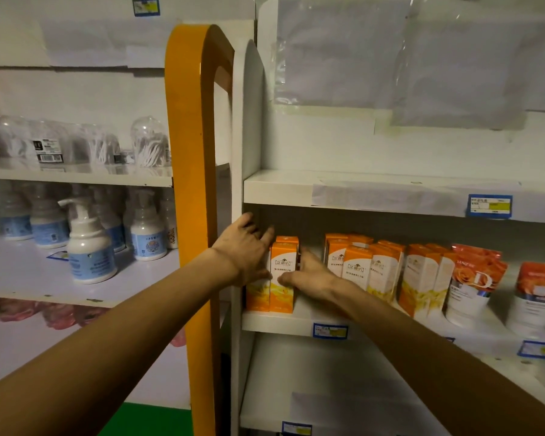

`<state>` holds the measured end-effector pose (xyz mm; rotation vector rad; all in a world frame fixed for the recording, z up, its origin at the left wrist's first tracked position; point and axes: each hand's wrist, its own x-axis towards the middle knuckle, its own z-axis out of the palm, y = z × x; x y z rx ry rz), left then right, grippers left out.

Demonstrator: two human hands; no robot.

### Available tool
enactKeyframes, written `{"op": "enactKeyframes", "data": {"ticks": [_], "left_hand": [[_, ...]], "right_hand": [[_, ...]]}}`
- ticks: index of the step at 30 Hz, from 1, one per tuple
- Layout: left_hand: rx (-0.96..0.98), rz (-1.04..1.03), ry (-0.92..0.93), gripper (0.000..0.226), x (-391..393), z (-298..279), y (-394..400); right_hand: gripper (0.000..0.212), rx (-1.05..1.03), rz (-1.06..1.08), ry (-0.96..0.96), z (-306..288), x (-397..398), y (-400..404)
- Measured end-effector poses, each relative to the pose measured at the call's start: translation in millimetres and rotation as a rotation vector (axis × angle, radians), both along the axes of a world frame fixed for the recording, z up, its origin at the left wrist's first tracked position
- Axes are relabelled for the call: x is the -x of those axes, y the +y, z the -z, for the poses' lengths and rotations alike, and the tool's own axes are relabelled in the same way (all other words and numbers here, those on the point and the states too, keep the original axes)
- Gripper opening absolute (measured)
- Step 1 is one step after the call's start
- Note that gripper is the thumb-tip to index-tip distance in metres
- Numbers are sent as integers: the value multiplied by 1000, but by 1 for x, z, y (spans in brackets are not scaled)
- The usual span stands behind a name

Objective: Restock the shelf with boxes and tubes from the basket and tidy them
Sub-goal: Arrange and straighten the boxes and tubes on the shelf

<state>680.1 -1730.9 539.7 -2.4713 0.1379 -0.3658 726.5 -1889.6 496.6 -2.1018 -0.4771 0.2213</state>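
A small group of upright orange-and-white boxes [283,272] stands at the left end of the middle shelf [277,322]. My left hand [246,247] presses against the group's left side and top, fingers spread. My right hand [312,272] presses against its right side, thumb across the front box. Both hands squeeze the group between them. More of the same boxes [365,265] stand further right, then orange-topped white tubes [475,281]. The basket is out of view.
An orange post [195,184] and a white side panel [249,121] divide this unit from the left unit, which holds pump bottles [88,240] and clear packs of cotton swabs [148,143]. The shelf above and the shelf below carry only paper and price tags [489,206].
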Motion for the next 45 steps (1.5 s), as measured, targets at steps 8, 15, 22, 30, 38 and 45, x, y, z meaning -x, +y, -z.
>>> {"op": "enactKeyframes", "data": {"ticks": [8, 15, 22, 30, 38, 45], "left_hand": [[-26, 54, -28, 90, -3, 2, 7], [-29, 52, -26, 89, -3, 1, 6], [-3, 53, 10, 87, 0, -3, 5], [130, 56, 38, 101, 5, -8, -3], [394, 43, 115, 97, -4, -12, -24], [435, 50, 110, 91, -13, 1, -27]], "right_hand": [[63, -20, 14, -40, 10, 1, 16], [62, 11, -12, -44, 11, 1, 13], [56, 105, -13, -70, -9, 9, 0], [61, 474, 60, -770, -54, 5, -57], [75, 864, 73, -667, -66, -16, -74], [75, 942, 55, -648, -59, -32, -70]]}}
